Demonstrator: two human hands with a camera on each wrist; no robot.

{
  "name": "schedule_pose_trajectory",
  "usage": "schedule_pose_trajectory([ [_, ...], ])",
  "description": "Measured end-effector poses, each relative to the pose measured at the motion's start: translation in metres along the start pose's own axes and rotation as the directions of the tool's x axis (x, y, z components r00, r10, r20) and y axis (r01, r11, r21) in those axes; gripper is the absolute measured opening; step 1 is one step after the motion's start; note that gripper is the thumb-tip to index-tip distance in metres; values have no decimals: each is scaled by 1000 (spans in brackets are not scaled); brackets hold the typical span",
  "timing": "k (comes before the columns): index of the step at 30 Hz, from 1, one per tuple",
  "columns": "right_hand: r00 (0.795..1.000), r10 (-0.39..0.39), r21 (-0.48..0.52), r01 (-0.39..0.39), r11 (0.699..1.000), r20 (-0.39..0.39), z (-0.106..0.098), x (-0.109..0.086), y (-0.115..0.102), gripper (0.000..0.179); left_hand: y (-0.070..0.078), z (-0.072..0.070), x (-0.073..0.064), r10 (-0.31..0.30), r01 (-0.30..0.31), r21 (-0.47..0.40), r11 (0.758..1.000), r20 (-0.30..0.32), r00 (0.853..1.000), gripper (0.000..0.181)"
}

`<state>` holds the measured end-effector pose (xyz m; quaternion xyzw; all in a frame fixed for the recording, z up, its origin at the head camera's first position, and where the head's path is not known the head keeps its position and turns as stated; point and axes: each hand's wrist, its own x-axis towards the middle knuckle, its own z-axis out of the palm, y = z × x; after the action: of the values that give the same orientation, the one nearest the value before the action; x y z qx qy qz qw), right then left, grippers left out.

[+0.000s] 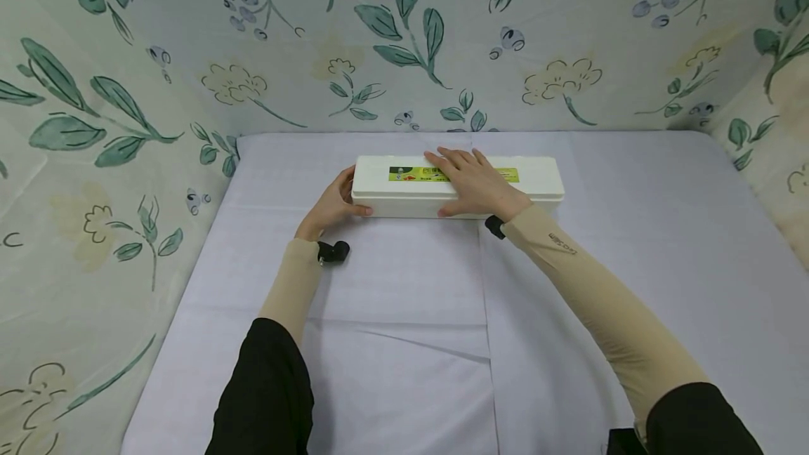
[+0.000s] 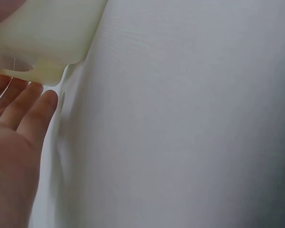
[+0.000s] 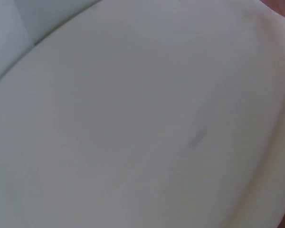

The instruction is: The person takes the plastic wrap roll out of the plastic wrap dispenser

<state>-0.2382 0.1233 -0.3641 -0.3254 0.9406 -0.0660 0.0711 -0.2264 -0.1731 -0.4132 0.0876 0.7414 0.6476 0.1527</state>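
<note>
The long white box [image 1: 404,207] lies between and under the hands; the left hand [image 1: 335,203] holds one end between thumb and fingers, likely for steadiness; the right hand [image 1: 477,182], fingers spread, rests across the lid [image 1: 411,189], perhaps to press it down.

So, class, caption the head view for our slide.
Left hand at the end of a long white box, right hand across its yellow-green label.

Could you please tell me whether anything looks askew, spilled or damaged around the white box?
Nothing stands out clearly: the white box looks straight and intact where visible, and no spill shows. The creases in the tablecloth look ordinary. The right wrist view shows a faint grey mark, too blurred to identify.
</note>
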Motion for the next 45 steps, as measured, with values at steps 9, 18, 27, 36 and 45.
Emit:
schedule_pose_trajectory([
  [9,1000,-7,-40,7,999,9,-3,4,-3,103,-20,-4,11,30,-30,-8,1000,-11,999,102],
  [18,1000,-14,-60,15,998,18,-5,5,-8,97,-23,-3,13,54,-54,17,998,-6,999,103],
  [27,999,7,-67,-4,998,54,-4,9,-13,96,-18,-3,10,17,-17,25,1000,-3,1000,104],
  [36,999,24,-100,-20,995,41,-4,10,-24,95,0,2,0,2,-3,38,999,3,1000,104],
  [45,998,62,-144,-58,988,23,3,13,-35,96,-23,-3,12,34,-31,90,995,-39,999,104],
])
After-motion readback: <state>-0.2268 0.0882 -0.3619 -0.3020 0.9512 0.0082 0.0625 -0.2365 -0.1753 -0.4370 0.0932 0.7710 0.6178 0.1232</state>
